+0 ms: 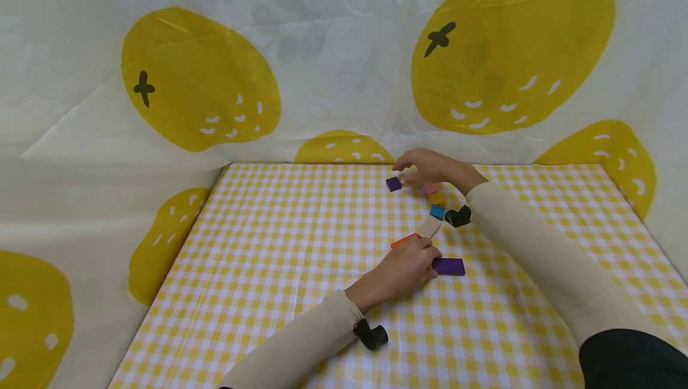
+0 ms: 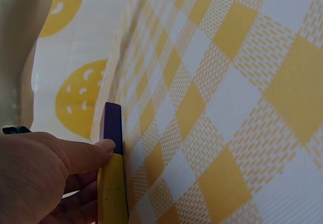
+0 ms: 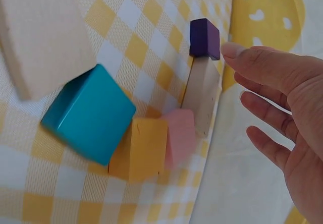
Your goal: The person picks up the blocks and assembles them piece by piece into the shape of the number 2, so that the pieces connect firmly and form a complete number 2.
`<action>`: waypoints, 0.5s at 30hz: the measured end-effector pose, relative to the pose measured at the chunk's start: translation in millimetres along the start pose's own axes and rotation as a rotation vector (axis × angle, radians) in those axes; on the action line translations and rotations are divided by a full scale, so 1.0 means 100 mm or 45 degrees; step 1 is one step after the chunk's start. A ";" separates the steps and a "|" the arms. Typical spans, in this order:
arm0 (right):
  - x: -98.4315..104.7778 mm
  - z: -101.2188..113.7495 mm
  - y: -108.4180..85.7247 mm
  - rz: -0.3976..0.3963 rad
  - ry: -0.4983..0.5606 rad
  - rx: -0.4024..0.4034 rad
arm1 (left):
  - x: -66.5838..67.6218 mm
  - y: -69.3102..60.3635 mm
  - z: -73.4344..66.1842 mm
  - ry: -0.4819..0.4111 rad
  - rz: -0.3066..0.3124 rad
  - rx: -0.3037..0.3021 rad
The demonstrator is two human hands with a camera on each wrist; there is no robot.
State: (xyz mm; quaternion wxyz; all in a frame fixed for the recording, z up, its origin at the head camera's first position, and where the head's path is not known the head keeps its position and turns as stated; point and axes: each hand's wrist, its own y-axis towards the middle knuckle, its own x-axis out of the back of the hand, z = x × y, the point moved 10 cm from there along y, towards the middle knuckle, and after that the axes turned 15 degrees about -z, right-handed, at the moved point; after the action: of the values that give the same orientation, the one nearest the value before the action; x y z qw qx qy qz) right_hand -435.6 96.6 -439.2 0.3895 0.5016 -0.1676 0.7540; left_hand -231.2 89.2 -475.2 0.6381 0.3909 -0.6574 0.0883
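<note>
My left hand is at a purple oblong block, which lies end to end with a yellow block. In the left wrist view the thumb is at their joint, and the fingers curl beside the yellow block, gripping it; the head view hides that block under the hand. My right hand, fingers loosely bent, is beside a small purple block, apart from it in the right wrist view. That block touches a pale wooden block. Pink, orange and blue blocks follow in a curve.
A second pale wooden block and an orange-red block continue the curved row towards the left hand. Yellow-and-white checked cloth covers the table. At its back edge hangs a white sheet with large yellow fruit prints.
</note>
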 end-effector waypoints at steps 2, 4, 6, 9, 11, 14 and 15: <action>0.02 -0.02 -0.02 -0.009 -0.004 -0.006 | 0.00 0.00 0.01 0.013 0.003 -0.006; 0.04 -0.05 -0.05 -0.013 -0.007 -0.021 | 0.00 0.00 0.01 0.027 0.006 -0.011; 0.05 -0.07 -0.08 -0.016 -0.015 -0.027 | 0.00 0.00 0.03 0.046 0.010 -0.015; 0.05 -0.08 -0.12 -0.014 -0.013 -0.033 | 0.01 0.00 0.04 0.074 0.003 -0.026; 0.05 -0.07 -0.15 -0.014 -0.013 -0.035 | 0.02 0.00 0.05 0.093 -0.002 -0.032; 0.06 -0.07 -0.19 -0.019 -0.004 -0.038 | 0.02 -0.01 0.06 0.112 -0.005 -0.035; 0.06 -0.07 -0.20 -0.021 -0.006 -0.038 | 0.02 -0.01 0.06 0.119 -0.006 -0.038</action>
State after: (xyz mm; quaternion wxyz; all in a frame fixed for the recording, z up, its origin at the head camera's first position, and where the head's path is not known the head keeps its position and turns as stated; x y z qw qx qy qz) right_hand -426.0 116.7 -439.9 0.4030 0.4987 -0.1756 0.7470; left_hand -235.1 84.2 -474.6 0.6741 0.3784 -0.6273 0.0950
